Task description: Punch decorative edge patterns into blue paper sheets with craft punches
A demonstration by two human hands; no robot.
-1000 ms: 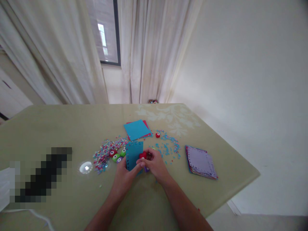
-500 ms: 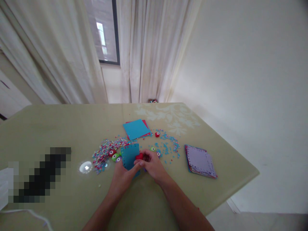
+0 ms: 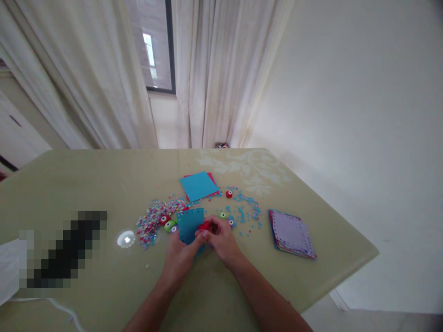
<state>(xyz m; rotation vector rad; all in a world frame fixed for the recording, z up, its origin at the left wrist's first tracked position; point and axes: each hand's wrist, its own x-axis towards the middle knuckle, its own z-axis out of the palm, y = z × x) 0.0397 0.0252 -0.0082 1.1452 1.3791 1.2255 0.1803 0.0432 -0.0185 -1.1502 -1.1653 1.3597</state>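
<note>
My left hand (image 3: 180, 256) is closed on a blue paper sheet (image 3: 190, 224), holding it upright with its thumb along the lower right side. Small holes run along the sheet's top and left edges. My right hand (image 3: 221, 242) grips a small red hole punch (image 3: 204, 226) at the sheet's right edge; the fingers partly hide it. Just left of the sheet sit a red punch (image 3: 164, 219), a green punch (image 3: 169, 226) and a purple punch (image 3: 174, 229), each with an eye. Beyond my right hand are another green punch (image 3: 223, 215) and purple punch (image 3: 230, 222).
Blue and red paper sheets (image 3: 199, 186) lie farther back, near a lone red punch (image 3: 229, 194). Punched-out confetti (image 3: 152, 221) is scattered around. A stack of hole-edged sheets, purple on top (image 3: 292, 233), lies right. A blurred dark object (image 3: 67, 251) and white cable (image 3: 62, 308) are left.
The whole view has shifted slightly, so the table things appear a little farther right. Both hands keep their hold on the blue sheet and the red hole punch, which stays at the right edge.
</note>
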